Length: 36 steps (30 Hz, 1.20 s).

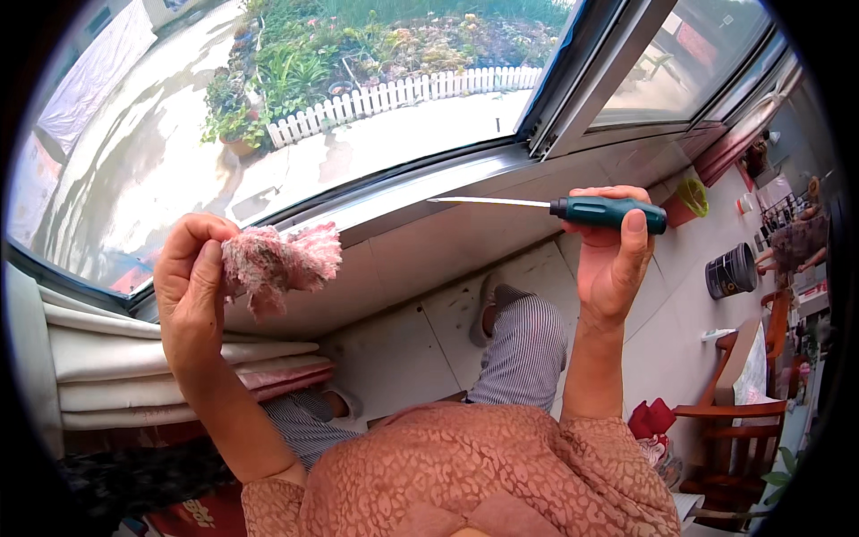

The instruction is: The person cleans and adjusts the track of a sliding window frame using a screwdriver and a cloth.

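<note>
Pinched between the thumb and fingers of my left hand is a crumpled pink and grey cloth, fluffy and stained. It hangs just on the room side of the window frame. My right hand grips a screwdriver by its dark green handle, thumb along the near side. The thin pale shaft points left, and its tip lies over the metal window sill track, apart from the cloth. Whether the tip touches the frame I cannot tell.
Cream curtains bunch at the left. A sliding window sash stands right of the opening. Behind my right arm are a red bin with a yellow-green liner, a black bucket and a wooden chair. Another person works at the far right.
</note>
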Motion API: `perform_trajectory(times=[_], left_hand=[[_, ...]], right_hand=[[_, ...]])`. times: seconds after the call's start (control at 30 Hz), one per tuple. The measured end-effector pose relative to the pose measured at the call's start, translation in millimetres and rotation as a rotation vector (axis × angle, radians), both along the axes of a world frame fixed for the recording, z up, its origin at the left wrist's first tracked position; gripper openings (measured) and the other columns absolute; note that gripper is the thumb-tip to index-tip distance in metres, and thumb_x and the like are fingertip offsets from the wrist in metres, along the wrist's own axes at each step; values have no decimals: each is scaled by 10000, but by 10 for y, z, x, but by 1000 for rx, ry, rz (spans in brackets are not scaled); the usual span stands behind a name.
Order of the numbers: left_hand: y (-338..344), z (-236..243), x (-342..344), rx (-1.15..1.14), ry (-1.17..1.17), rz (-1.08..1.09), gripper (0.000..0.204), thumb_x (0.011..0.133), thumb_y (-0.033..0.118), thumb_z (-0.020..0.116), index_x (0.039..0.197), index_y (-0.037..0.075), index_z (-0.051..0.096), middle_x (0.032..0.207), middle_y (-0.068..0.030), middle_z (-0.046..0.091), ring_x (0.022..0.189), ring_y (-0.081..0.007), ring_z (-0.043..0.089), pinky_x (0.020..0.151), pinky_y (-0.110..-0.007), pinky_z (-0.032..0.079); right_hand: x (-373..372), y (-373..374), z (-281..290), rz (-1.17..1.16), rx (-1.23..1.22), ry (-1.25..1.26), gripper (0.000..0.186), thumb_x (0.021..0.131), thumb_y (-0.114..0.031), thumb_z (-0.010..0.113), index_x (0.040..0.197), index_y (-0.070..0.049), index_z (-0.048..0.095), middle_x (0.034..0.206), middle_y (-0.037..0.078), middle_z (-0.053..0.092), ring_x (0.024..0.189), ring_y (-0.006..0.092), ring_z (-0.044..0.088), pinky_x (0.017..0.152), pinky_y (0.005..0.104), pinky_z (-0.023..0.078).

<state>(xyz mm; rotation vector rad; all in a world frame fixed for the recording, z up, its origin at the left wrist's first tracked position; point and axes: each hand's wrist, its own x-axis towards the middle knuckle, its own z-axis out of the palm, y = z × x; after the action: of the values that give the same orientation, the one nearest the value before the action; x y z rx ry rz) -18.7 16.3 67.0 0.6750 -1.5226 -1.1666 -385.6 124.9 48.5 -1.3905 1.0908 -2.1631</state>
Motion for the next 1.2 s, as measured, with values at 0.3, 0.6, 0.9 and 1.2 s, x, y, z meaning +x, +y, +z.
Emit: perform_trajectory(times=[0.3, 0.6, 0.9, 1.2], left_hand=[[-23, 325, -1323, -60, -81, -57, 109, 1020, 75, 545, 1056, 14, 628, 870, 2, 615, 759, -31, 561, 672, -190, 470], [-435, -257, -3010, -559, -729, 72, 136, 949, 149, 573, 976, 96, 695, 959, -99, 653, 904, -313, 641, 801, -410, 494], [-451, -464, -3007, -695, -1087, -132, 461, 926, 408, 615, 1244, 79, 667, 1365, -82, 578, 1269, -285, 517, 1040, -410, 423], [-430, -471, -2053, -623, -1040, -114, 343, 985, 385, 555, 1218, 164, 674, 1338, -5, 593, 1250, -255, 539, 1029, -450, 436]], right_hand=[[-454, 533, -20, -132, -1, -19, 359, 984, -338, 568, 1088, 5, 550, 977, 184, 659, 918, 274, 695, 735, 348, 616], [-810, 883, -394, -233, 82, -106, 310, 988, -300, 573, 1094, -9, 558, 990, 170, 666, 900, 255, 690, 721, 343, 600], [-904, 1141, -741, -276, 188, -217, 296, 987, -321, 574, 1079, -40, 573, 983, 128, 655, 938, 242, 682, 714, 340, 607], [-555, 1167, -566, -209, 240, -102, 320, 984, -354, 558, 1082, -49, 571, 990, 124, 659, 924, 234, 676, 713, 337, 602]])
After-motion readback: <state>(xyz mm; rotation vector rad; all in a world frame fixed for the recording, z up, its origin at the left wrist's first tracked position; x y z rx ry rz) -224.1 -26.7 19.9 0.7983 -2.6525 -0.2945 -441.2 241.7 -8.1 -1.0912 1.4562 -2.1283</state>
